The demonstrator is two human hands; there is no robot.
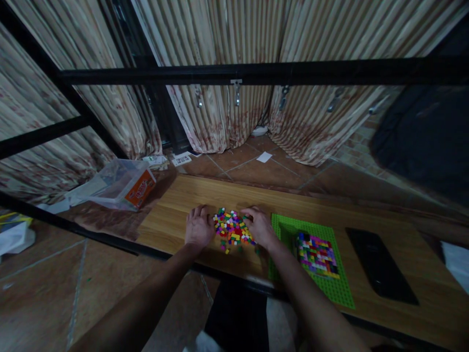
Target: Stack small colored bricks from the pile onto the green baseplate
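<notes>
A pile of small coloured bricks (233,230) lies on the wooden table (176,205). My left hand (198,226) rests flat against the pile's left side, fingers stretched out and apart. My right hand (259,226) lies at the pile's right side, its fingers curled toward the bricks; whether it holds one is hidden. To the right is a green baseplate (330,288) bearing a block of mixed-colour bricks (317,254).
A flat black device (379,266) lies right of the baseplate. A clear plastic tub with an orange label (126,185) sits on the floor at left. Black frame bars (256,73) cross in front of striped curtains. A dark bag (428,142) is at far right.
</notes>
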